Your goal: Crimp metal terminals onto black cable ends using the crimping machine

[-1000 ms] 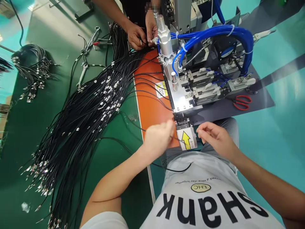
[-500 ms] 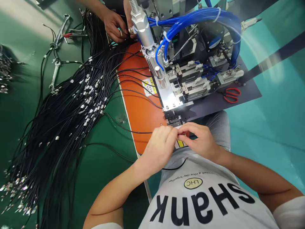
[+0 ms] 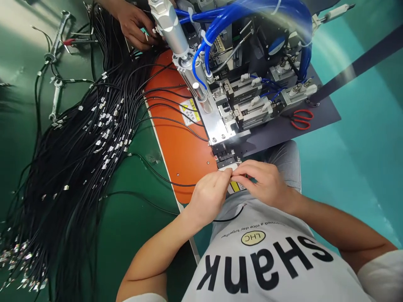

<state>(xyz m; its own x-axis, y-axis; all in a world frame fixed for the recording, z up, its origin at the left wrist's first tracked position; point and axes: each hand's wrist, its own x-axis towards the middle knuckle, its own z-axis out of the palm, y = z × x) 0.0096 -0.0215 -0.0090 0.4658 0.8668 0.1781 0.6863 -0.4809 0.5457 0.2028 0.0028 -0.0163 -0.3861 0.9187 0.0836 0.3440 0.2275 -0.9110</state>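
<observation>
My left hand [image 3: 210, 196] is closed around a thin black cable [image 3: 181, 183] that runs in from the left over the orange plate. Thumb and forefinger of my right hand [image 3: 262, 181] pinch at the cable's tip, touching my left fingertips; the tip itself is hidden by the fingers. Just beyond my fingers sits the small black fixture [image 3: 226, 161] at the front of a pneumatic machine [image 3: 209, 113]. Below my hands a yellow-and-white label [image 3: 236, 186] shows in part. A second black cable [image 3: 138, 195] passes under my left wrist, and its free end lies against my shirt.
A large bundle of black cables [image 3: 75, 155] with metal ends covers the green table [image 3: 147, 239]. Several cables cross the orange plate [image 3: 176, 147] to the machine. Red-handled scissors [image 3: 301, 119] lie at right, wrenches [image 3: 56, 98] at far left. A co-worker's hand [image 3: 135, 27] works at the top.
The view has shifted, so the machine and cables appear further left and slightly higher. My hands stay pinched together at the cable. One of the co-worker's hands has mostly left the view.
</observation>
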